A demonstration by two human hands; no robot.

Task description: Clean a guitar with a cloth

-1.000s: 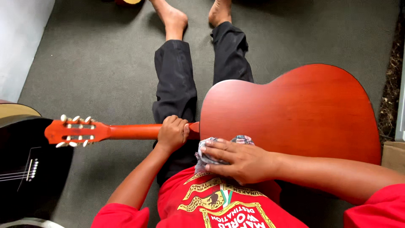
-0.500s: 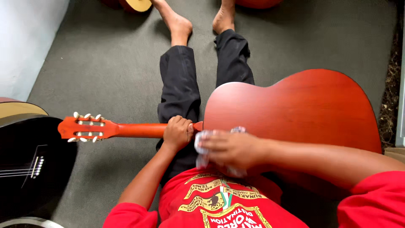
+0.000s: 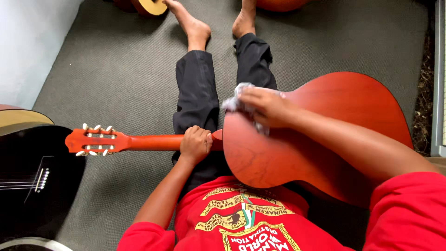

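The right hand (image 3: 265,106) presses a crumpled grey cloth (image 3: 234,101) flat against the back of a reddish-brown guitar (image 3: 325,125), fingers closed over the cloth at the upper edge of the body, near the shoulder. The left hand (image 3: 195,145) is wrapped shut around the guitar's neck (image 3: 153,142) right where it meets the body. The guitar lies face down across the person's lap, headstock (image 3: 95,141) pointing out over the grey carpeted floor (image 3: 116,79).

The cloth looks soft and limp, bunching easily under the palm. The guitar body appears hollow, light, stiff and smooth enough to slide on the legs, so the neck joint seems the firm place to steady it; the thin back likely dents under hard pressure. A black guitar (image 3: 32,181) lies on the floor near the headstock.
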